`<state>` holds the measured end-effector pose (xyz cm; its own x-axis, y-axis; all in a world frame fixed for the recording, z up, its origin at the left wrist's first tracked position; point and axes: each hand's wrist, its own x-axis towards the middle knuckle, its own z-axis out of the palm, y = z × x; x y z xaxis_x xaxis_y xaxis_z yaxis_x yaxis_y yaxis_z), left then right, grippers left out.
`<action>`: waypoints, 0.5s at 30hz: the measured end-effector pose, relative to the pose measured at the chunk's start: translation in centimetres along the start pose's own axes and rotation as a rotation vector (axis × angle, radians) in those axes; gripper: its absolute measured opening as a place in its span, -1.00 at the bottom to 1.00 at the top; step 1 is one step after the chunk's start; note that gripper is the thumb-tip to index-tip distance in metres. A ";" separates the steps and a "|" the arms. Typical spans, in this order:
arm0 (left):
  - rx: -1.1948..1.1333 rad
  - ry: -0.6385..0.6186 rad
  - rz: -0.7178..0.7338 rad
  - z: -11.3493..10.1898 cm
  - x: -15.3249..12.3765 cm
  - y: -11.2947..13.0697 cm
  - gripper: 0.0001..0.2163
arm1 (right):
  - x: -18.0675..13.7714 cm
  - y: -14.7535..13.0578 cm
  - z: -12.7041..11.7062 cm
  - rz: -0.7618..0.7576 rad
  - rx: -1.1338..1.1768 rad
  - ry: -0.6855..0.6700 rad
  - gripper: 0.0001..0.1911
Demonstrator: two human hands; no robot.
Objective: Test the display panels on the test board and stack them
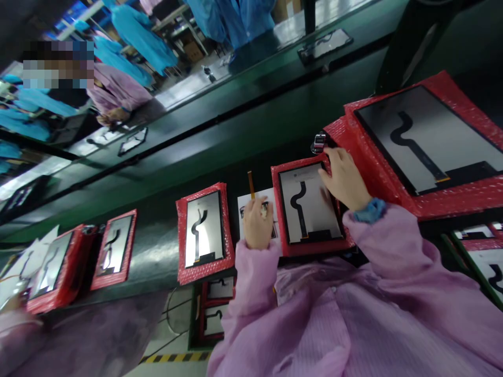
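Note:
My left hand point(257, 224) is closed in a fist around a thin orange-handled tool point(250, 184) that sticks up over a white printed sheet point(245, 209). To its right, my right hand point(343, 178) rests on the top right corner of a grey display panel point(308, 209) with a black curved ribbon cable, fingers curled over its edge. That panel lies in a red bubble-wrap sleeve point(283, 246). A small metal clip-like object point(319, 142) sits just above my right hand.
More panels in red bubble wrap lie along the dark green bench: one point(204, 230) left of my hands, others point(113, 248) farther left, a large stack point(428, 136) at right. A neighbour's purple sleeve point(78, 335) is at lower left. People in blue and pink coats work across the conveyor point(236, 104).

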<state>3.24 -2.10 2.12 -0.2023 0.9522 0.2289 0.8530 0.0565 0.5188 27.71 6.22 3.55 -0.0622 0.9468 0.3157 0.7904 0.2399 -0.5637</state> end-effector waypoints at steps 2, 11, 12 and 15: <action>0.133 -0.024 -0.075 0.2 3.5 -0.3 -0.67 | 3.3 0.2 1.8 0.060 -0.011 0.042 -0.35; 0.180 -0.074 -0.229 2.4 8.0 -3.3 -0.55 | 6.7 5.1 6.8 -0.049 0.113 0.101 -0.32; 0.112 -0.061 -0.226 2.4 7.9 -3.7 -0.53 | 6.9 5.3 6.8 -0.058 0.129 0.100 -0.34; -0.116 0.008 -0.247 2.3 8.0 -4.6 -0.51 | 7.7 5.3 7.0 -0.085 0.181 0.100 -0.41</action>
<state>-1.15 5.93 -0.36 -0.4014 0.9114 0.0904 0.7165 0.2511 0.6508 27.20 16.28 -2.37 -0.0558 0.8976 0.4373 0.6624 0.3610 -0.6565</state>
